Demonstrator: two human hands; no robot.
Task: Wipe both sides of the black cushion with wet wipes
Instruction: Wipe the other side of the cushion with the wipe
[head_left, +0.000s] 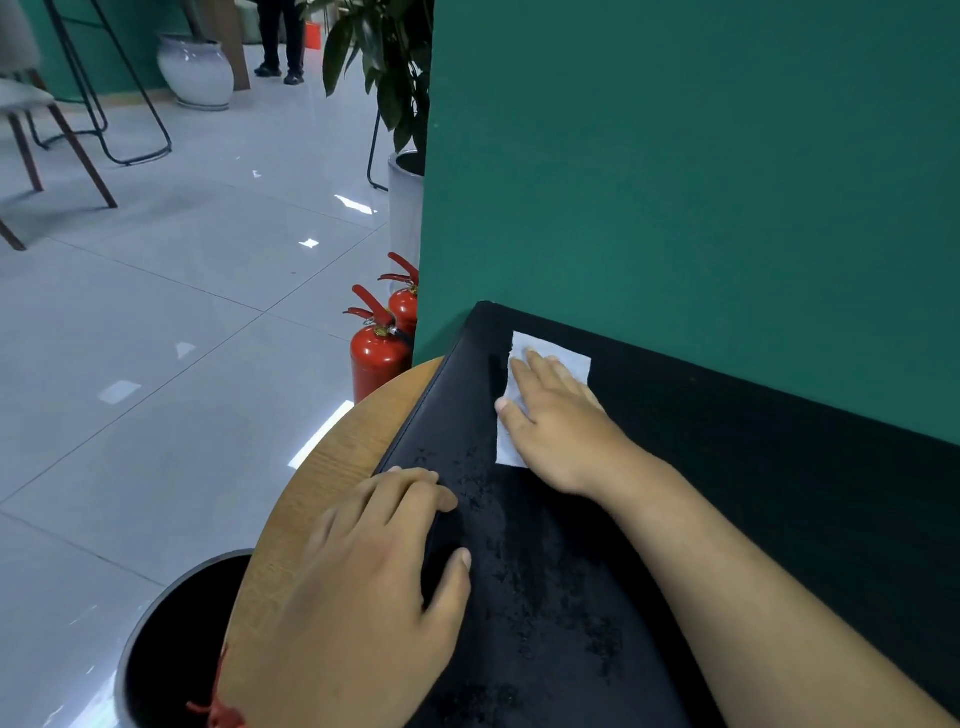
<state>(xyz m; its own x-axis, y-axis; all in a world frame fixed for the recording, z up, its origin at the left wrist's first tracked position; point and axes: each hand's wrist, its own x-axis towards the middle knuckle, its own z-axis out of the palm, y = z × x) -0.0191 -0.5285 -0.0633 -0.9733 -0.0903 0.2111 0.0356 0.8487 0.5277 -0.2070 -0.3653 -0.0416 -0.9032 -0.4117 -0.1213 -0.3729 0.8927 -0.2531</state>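
Nearest you, your left hand (374, 582) lies on the near left edge of the cushion (545, 623). Its fingers are only lightly bent, the thumb is spread on the top face, and it presses down without gripping anything. A red string (218, 696) shows at that wrist. The black cushion lies under both your hands on a round wooden table (322, 467), which shows bare just left of your left hand. The cushion's surface between your hands looks mottled and damp.

Down to the left of your left hand, below the table's rim, stands a black bin (171, 639).

Ahead of your left hand, your right hand (556, 421) is stretched flat on the wipe (571, 358). Its fingers are straight and pin the white sheet to the cushion's top, near its far left corner. The wipe shows beyond your fingertips and along the thumb side.

Just past your right hand, the cushion's far edge meets a green wall (675, 182). To the left of that hand, beyond the table, two red extinguishers (376, 358) stand on the grey floor (182, 312) at the wall's corner.

Farther off are a grey planter (405, 208) with a leafy plant (384, 67), a white vase (195, 70), a chair (31, 104) and a black wire stool (114, 104). A person's legs (280, 36) show farthest back.
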